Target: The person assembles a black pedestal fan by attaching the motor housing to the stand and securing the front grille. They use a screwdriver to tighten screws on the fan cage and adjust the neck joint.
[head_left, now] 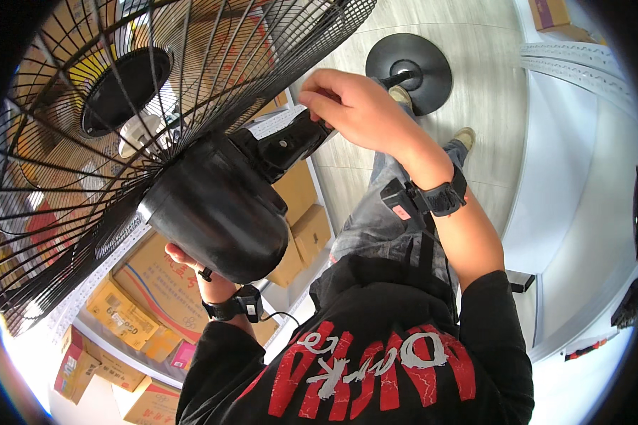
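A: Where is the black fan (209,180)?
B: Its head, tilted, fills the upper left, with cartons (156,283) beyond it; its round base (431,78) sits on the floor (482,88).
A: And the person's right hand (351,106)?
B: At the fan's neck (287,145), fingers bent; whether they grip it cannot be told.
A: The left hand (182,256)?
B: Beside the motor housing (227,219), partly hidden behind it; its hold cannot be told either.
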The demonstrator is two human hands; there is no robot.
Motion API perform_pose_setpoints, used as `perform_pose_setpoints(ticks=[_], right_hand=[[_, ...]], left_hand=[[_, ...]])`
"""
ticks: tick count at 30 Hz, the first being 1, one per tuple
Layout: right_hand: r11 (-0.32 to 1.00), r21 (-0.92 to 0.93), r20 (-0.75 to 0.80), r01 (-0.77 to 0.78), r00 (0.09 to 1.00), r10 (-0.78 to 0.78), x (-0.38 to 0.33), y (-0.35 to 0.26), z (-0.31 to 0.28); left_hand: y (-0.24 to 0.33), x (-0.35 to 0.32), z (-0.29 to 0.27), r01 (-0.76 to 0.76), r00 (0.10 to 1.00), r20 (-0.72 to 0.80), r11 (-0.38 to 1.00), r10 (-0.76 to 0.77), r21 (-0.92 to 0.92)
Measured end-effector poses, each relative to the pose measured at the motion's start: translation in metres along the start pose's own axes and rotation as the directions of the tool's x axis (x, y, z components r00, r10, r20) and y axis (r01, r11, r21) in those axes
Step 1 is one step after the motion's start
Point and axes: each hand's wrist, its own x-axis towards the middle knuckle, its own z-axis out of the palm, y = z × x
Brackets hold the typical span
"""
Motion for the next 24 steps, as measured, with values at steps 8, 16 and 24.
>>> perform_pose_setpoints(ticks=[8, 16, 24], right_hand=[[0.948, -0.309, 0.193, 0.078, 0.981, -0.018, -0.001, -0.027, 0.030], [0.917, -0.384, 0.231, -0.103, 0.952, 0.203, 0.020, -0.044, 0.038], [0.887, -0.073, 0.245, -0.457, 0.854, 0.460, 0.033, -0.042, 0.057]], left_hand=[[-0.003, 0.010, 0.010, 0.019, 0.999, 0.032, 0.993, -0.015, -0.117], [-0.001, 0.014, 0.032, -0.026, 1.000, 0.010, 0.962, 0.030, -0.270], [-0.002, 0.011, 0.035, -0.036, 0.997, 0.067, 0.981, 0.049, -0.193]])
